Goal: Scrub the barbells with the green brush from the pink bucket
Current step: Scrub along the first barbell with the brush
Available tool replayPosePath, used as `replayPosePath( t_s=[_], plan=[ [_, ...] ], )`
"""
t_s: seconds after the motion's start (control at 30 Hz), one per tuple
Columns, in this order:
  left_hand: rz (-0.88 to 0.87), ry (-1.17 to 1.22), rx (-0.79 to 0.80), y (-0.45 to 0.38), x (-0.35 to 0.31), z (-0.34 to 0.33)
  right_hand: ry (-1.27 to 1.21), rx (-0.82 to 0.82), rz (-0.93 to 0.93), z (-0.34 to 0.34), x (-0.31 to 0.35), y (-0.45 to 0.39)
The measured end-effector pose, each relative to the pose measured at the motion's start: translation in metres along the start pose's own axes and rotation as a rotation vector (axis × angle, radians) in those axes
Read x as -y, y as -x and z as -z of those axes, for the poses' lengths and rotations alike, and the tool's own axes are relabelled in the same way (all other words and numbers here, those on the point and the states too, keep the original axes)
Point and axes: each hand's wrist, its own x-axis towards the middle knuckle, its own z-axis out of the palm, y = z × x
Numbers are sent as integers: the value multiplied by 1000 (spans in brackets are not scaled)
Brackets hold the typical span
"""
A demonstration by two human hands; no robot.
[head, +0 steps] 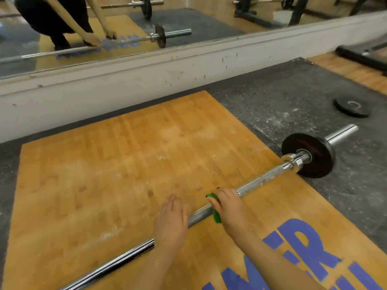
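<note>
On the wooden platform [125,164], the right hand [228,208] grips the green brush [216,216] on the barbell [261,181]; the left hand [170,222] presses flat beside it.

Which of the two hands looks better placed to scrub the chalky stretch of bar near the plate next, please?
The right hand. It already grips the green brush on the bar, nearer the plate. The left hand rests flat on the bar, farther away, steadying it.
</note>
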Motion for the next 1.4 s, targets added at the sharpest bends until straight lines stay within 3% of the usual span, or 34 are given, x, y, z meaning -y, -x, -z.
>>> replayPosePath(
  t_s=[0.13, 0.27, 0.5, 0.67, 0.8, 1.03, 1.4],
  plan=[
    [-132, -48, 144, 12, -11, -24, 76, 32, -140, 30, -15, 21],
    [-123, -96, 168, 3, -7, -31, 165, -4, -224, 52, -19, 36],
    [-123, -101, 229, -9, 3, -20, 269, 133, -263, 69, -10, 37],
    [-113, -79, 208, -24, 11, -32, 361, 149, -6, 82, -32, 14],
    [-63, -89, 231, -38, 15, -35, 380, 146, 12, 77, -53, -10],
    [-49, -182, 85, -71, 25, -34, 213, 135, 129, 20, -82, -56],
    [87, -309, 48, -123, 37, -23, 31, 255, 461, -72, -64, -137]
  ],
)
